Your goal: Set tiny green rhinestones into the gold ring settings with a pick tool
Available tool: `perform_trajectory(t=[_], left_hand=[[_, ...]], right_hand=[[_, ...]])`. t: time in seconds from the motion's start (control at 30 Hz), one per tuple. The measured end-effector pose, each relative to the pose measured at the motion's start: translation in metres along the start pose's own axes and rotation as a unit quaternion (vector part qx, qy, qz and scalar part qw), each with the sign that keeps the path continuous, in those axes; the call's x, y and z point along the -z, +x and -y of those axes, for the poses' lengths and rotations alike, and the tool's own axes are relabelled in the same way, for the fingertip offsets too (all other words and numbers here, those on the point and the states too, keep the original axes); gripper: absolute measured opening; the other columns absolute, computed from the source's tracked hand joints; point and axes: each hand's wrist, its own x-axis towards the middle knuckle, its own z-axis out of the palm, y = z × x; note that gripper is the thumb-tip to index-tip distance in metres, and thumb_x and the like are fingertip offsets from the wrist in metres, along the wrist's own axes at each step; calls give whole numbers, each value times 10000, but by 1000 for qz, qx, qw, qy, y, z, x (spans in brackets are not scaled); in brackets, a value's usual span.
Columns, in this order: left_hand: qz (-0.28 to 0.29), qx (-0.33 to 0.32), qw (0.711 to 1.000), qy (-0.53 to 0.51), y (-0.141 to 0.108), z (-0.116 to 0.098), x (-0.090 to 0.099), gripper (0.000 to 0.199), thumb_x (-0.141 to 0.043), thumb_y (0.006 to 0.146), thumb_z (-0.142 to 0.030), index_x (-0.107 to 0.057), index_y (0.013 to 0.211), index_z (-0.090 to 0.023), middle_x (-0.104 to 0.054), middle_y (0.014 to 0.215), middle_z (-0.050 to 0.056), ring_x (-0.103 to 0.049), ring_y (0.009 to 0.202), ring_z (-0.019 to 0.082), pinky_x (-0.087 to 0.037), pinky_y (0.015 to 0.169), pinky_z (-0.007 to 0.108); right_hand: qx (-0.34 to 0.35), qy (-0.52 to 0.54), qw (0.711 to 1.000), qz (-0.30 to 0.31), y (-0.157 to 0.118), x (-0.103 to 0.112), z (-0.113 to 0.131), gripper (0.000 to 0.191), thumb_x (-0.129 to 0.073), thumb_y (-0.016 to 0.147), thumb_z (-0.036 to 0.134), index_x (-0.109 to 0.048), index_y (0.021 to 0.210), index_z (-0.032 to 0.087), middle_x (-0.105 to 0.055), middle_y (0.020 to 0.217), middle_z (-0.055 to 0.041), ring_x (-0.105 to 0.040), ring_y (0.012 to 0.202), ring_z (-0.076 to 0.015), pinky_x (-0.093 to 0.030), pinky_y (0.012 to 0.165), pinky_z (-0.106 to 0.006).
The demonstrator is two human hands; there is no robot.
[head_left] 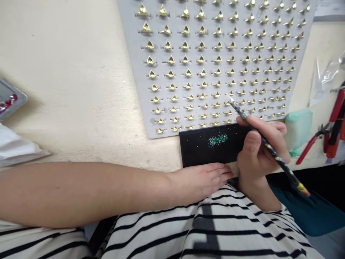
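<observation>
A slim black patterned pencil (269,153) is gripped in the right hand (260,154), the fingers curled closed around its shaft, with the pale tip held just over the lower rows of gold triangular ring settings (201,72). The settings are seated in neat rows in a grey foam board (156,36) lying on the cream surface (67,90). The left hand (201,181) is laid flat, its fingers extended and open, touching the lower edge of a black tray (194,151), on which a small patch of glittering green stones (217,141) is spread. A grey tray of red stones (8,99) is seen at far left; red-handled pliers (307,149) lie at right, beside a green pad (298,129).
</observation>
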Motion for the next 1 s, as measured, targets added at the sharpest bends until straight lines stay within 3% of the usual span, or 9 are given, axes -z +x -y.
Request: perform_trajectory(t=[0.17, 0.4, 0.47, 0.53, 0.6, 0.67, 0.73, 0.87, 1.0], left_hand=[[2, -9, 999, -43, 2, 6, 8, 483, -403, 985, -178, -511, 1456, -185, -490, 1538, 94, -488, 1405, 197, -357, 1204, 345], [-55, -50, 997, 0, 4, 4, 26, 432, -325, 1013, -132, -603, 1344, -120, -580, 1458, 94, -547, 1341, 204, -373, 1168, 314], [-49, -30, 998, -23, -3, -1, 38, 401, -349, 1008, -143, -586, 1328, -93, -612, 1408, 129, -620, 1219, 220, -484, 1019, 311], [-18, 66, 994, -89, -16, -8, 51, 350, -400, 989, -163, -556, 1297, -105, -694, 1212, 122, -675, 944, 202, -544, 741, 305], [-51, 256, 949, -174, -32, -17, 63, 221, -402, 997, -204, -559, 1149, -173, -685, 1038, 81, -638, 775, 158, -518, 642, 281], [-94, 426, 860, -266, -48, -25, 70, 139, -418, 1011, -295, -503, 1073, -204, -624, 922, 32, -585, 702, 129, -514, 625, 266], [-128, 527, 768, -340, -59, -31, 73, 166, -443, 1014, -365, -471, 1103, -227, -600, 977, 27, -608, 812, 137, -555, 731, 284], [-196, 555, 663, -462, -65, -35, 72, 334, -493, 1008, -386, -451, 1320, -273, -503, 1389, 68, -496, 1319, 199, -455, 1116, 385], [-272, 524, 597, -543, -60, -32, 65, 343, -526, 1000, -326, -475, 1323, -223, -546, 1363, 91, -532, 1302, 211, -412, 1167, 420]], right_hand=[[-11, 24, 999, -26, 1, 6, -4, 268, -518, 890, 224, -671, 1110, 231, -745, 870, 17, -682, 821, -130, -493, 830, -382], [-37, 45, 997, -41, 0, 20, -6, 272, -529, 878, 235, -678, 1106, 238, -736, 891, -20, -705, 821, -168, -548, 787, -408], [-48, 48, 997, -35, -3, 29, -10, 301, -516, 881, 249, -663, 1143, 250, -740, 921, -30, -710, 841, -183, -566, 797, -426], [-54, 44, 997, -25, -8, 40, -17, 351, -504, 882, 249, -629, 1209, 273, -747, 957, -31, -714, 875, -196, -577, 834, -448], [-57, 24, 998, -5, -16, 50, -27, 405, -515, 868, 234, -596, 1261, 288, -750, 1022, -36, -716, 923, -204, -571, 886, -461], [-59, -6, 998, 30, -26, 57, -38, 423, -547, 841, 208, -606, 1250, 293, -737, 1115, -43, -707, 1001, -208, -551, 950, -467], [-55, -22, 996, 66, -37, 61, -48, 454, -609, 791, 180, -619, 1225, 313, -729, 1152, -33, -700, 1050, -212, -535, 985, -463], [-76, -22, 990, 115, -54, 60, -57, 490, -651, 774, 192, -594, 1238, 338, -694, 1234, -28, -696, 1053, -201, -552, 986, -455], [-125, 0, 985, 122, -59, 56, -51, 475, -653, 791, 236, -575, 1249, 336, -666, 1289, -36, -687, 1035, -184, -568, 985, -451]])
